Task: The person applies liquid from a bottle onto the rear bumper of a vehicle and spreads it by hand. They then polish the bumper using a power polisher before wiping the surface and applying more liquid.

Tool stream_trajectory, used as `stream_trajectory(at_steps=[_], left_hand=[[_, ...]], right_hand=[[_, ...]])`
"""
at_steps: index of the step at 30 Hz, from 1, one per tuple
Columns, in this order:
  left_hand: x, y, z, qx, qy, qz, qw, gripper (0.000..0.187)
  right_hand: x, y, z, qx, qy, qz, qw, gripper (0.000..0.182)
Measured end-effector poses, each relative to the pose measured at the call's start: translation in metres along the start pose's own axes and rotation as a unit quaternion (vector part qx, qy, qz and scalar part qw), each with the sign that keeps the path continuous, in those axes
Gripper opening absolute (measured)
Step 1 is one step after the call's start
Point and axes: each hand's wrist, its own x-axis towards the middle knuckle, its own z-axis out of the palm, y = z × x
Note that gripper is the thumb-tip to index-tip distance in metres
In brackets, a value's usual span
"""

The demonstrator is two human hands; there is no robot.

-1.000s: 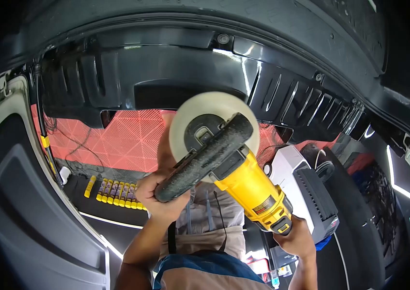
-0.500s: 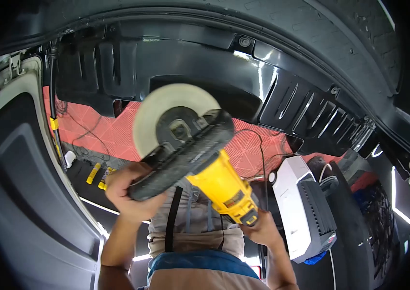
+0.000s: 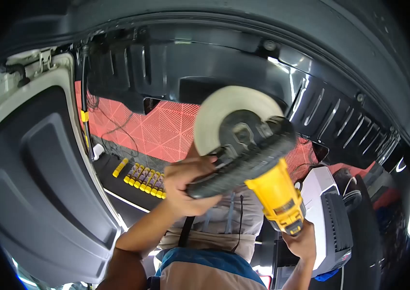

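A yellow and black power polisher with a round pale pad is held in front of my body, the pad raised near a glossy dark panel. My left hand wraps round the left end of its black front handle. Lower down at the right, my right hand grips the rear end of the yellow body. The pad overlaps the panel's lower edge in the view; whether they touch, I cannot tell.
An open door panel fills the left. Several yellow-capped cylinders lie beyond my left forearm. A white and black machine stands at the right. Red floor tiles and loose cables show below the panel.
The polisher and both hands have shifted right in the view. The surroundings have also shifted right, and more yellow-capped cylinders show.
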Motion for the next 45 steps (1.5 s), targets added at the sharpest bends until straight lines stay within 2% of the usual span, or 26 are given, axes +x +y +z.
stream_trajectory(at_steps=[2,4,6,7,8,9,13,15,18,23,25,29,31,33,37,39,45], left_hand=[[0.011,-0.001,-0.002,0.018,-0.01,0.026,0.999,0.019],[0.007,0.001,-0.012,0.021,0.001,0.032,0.999,0.019],[0.004,0.001,-0.033,0.005,-0.019,-0.065,0.998,0.019],[0.008,0.001,-0.045,-0.002,-0.015,-0.069,0.997,0.019],[0.012,0.005,-0.056,0.022,-0.015,-0.057,0.998,0.019],[0.016,0.009,-0.066,0.049,-0.01,-0.045,0.998,0.02],[0.016,0.009,-0.08,0.052,0.021,-0.02,0.998,0.018],[0.019,0.01,-0.074,0.043,-0.003,-0.038,0.998,0.022],[0.019,0.009,-0.051,0.024,0.008,-0.055,0.998,0.024],[0.019,0.01,-0.049,0.008,0.025,-0.044,0.999,0.023],[0.028,0.018,-0.057,0.059,0.029,-0.039,0.997,0.022],[0.027,0.033,-0.069,0.114,0.041,-0.057,0.991,0.024],[0.022,0.035,-0.066,0.13,0.024,-0.058,0.989,0.024],[0.02,0.04,-0.056,0.15,0.099,-0.094,0.979,0.023],[0.016,0.04,-0.036,0.179,0.115,-0.085,0.973,0.02],[0.009,0.037,-0.027,0.192,0.119,-0.077,0.971,0.017],[-0.003,0.033,0.002,0.119,0.152,-0.115,0.974,0.015]], right_hand=[[-0.001,-0.008,-0.004,-0.004,0.0,0.006,1.0,0.027],[-0.002,-0.022,-0.006,-0.034,-0.016,0.059,0.998,0.027],[0.015,-0.027,0.009,-0.03,-0.035,0.009,0.999,0.028],[0.022,-0.029,0.02,-0.025,-0.049,-0.009,0.998,0.028],[0.029,-0.023,0.03,-0.022,-0.072,-0.019,0.997,0.028],[0.035,-0.028,0.036,-0.012,-0.105,0.024,0.994,0.029],[0.045,-0.045,0.044,-0.003,-0.102,0.022,0.994,0.032],[0.041,-0.045,0.032,-0.013,-0.114,0.025,0.993,0.033],[0.033,-0.057,0.015,-0.036,-0.106,0.037,0.993,0.036],[0.04,-0.054,0.005,-0.015,-0.111,0.037,0.993,0.038],[0.052,-0.056,0.008,-0.091,-0.145,0.054,0.984,0.038],[0.085,-0.05,0.009,-0.067,-0.154,-0.075,0.983,0.029],[0.096,-0.054,0.006,-0.044,-0.175,-0.077,0.981,0.028],[0.102,-0.047,0.0,-0.052,-0.183,-0.1,0.977,0.029],[0.098,-0.046,-0.018,-0.072,-0.197,-0.074,0.975,0.03],[0.091,-0.036,-0.029,-0.1,-0.154,-0.026,0.983,0.023],[0.062,-0.05,-0.064,-0.13,-0.112,-0.013,0.985,0.024]])
